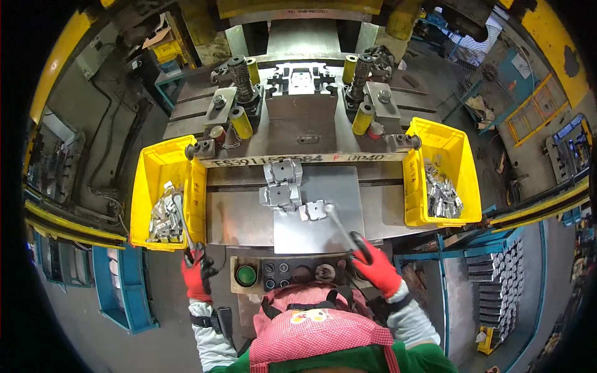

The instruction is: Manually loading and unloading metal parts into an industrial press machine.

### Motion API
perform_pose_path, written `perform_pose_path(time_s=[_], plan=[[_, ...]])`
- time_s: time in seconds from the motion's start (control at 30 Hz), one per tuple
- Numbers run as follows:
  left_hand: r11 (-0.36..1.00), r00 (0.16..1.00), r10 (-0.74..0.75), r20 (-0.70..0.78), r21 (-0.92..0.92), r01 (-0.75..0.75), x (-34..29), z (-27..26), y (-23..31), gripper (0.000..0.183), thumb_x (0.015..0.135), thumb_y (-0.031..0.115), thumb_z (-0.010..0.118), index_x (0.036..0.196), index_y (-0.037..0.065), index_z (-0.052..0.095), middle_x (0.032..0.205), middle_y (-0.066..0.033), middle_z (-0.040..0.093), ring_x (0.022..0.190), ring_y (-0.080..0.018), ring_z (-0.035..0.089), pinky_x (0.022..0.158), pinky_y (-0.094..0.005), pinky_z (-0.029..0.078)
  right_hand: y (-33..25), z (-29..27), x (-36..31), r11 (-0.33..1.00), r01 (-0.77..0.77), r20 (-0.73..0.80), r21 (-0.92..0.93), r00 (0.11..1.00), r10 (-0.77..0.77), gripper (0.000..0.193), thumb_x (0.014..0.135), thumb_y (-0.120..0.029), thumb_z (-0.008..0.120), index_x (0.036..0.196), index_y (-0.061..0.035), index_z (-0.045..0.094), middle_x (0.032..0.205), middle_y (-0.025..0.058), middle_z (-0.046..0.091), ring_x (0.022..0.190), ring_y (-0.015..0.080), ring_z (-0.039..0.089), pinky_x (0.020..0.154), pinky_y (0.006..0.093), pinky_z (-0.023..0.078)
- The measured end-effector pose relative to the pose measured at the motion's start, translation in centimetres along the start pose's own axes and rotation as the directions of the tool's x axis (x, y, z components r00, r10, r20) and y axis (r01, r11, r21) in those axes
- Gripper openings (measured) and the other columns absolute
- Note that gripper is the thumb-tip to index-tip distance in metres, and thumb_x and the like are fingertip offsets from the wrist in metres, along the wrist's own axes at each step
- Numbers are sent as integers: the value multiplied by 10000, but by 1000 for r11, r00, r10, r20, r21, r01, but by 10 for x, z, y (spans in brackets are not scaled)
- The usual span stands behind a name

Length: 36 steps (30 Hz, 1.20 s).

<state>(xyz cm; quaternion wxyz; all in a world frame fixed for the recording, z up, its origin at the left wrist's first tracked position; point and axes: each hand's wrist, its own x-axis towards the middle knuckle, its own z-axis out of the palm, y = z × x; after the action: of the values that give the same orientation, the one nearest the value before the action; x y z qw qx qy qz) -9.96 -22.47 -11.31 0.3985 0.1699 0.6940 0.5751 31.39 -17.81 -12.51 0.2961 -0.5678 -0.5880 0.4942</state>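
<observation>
My left hand [197, 271], in a red and black glove, is closed around a thin metal rod [183, 219]. Its far end reaches over the left yellow bin [200, 211], among small silver metal pieces [166, 217]. My right hand [375, 266], gloved alike, grips another metal rod [342, 229] with a rounded tip. That tip lies at the edge of a silver stamped metal part [314, 210] on a bright metal sheet [323, 239]; whether they touch, I cannot tell. Two piles of similar stamped parts [280, 196] stand just left of it.
Behind the sheet is the press die [303, 115], with yellow posts [240, 122] and springs. A right yellow bin [476, 186] holds more metal pieces. A control panel with a green button [246, 275] sits in front of me. Stacked parts [497, 286] fill a blue-framed rack at right.
</observation>
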Motion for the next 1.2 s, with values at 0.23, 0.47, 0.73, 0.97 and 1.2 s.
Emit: perform_pose_path(time_s=[0.23, 0.47, 0.73, 0.97, 1.2], plan=[[965, 961, 249, 118, -121, -235, -20, 17, 1, 200, 815, 172, 499, 968, 49, 457, 604, -31, 480, 473, -120, 482, 418, -248, 430, -6, 4, 23, 953, -121, 168, 276, 983, 76, 508, 774, -123, 575, 1232, -55, 367, 925, 31, 542, 851, 98, 490, 749, 232, 400], [960, 992, 113, 63, -265, -92, -23, 9, -5, 227, 800, 181, 515, 970, 33, 484, 628, -29, 491, 493, -106, 479, 406, -229, 418, -126, -31, 98, 873, 112, -15, 475, 993, -119, 386, 846, -162, 482, 1204, -44, 395, 795, -14, 463, 691, 54, 454, 583, 187, 397], [964, 993, 119, 23, -241, -110, -20, 18, -14, 232, 786, 215, 549, 930, 45, 485, 620, -14, 489, 476, -109, 499, 399, -245, 449, -168, -3, 278, 960, 244, -257, -140, 927, -273, 322, 775, -245, 564, 995, -18, 508, 849, 36, 569, 757, 106, 492, 693, 254, 398], [952, 984, -34, -173, -306, -21, -17, -31, -51, 274, 791, 278, 548, 942, 64, 471, 594, -37, 488, 428, -134, 480, 352, -257, 421, -163, 0, 291, 940, 302, -129, -157, 938, -322, 327, 747, -285, 553, 913, -5, 533, 793, 134, 596, 764, 253, 569, 685, 330, 423], [950, 800, 87, -593, -193, -246, -8, -39, -82, 374, 768, 242, 590, 1075, 97, 434, 701, 15, 464, 496, -88, 428, 384, -216, 354, -147, -27, 197, 881, 348, -311, 322, 917, -248, 433, 808, -189, 518, 1194, -46, 387, 917, 69, 544, 813, 130, 493, 719, 250, 397]])
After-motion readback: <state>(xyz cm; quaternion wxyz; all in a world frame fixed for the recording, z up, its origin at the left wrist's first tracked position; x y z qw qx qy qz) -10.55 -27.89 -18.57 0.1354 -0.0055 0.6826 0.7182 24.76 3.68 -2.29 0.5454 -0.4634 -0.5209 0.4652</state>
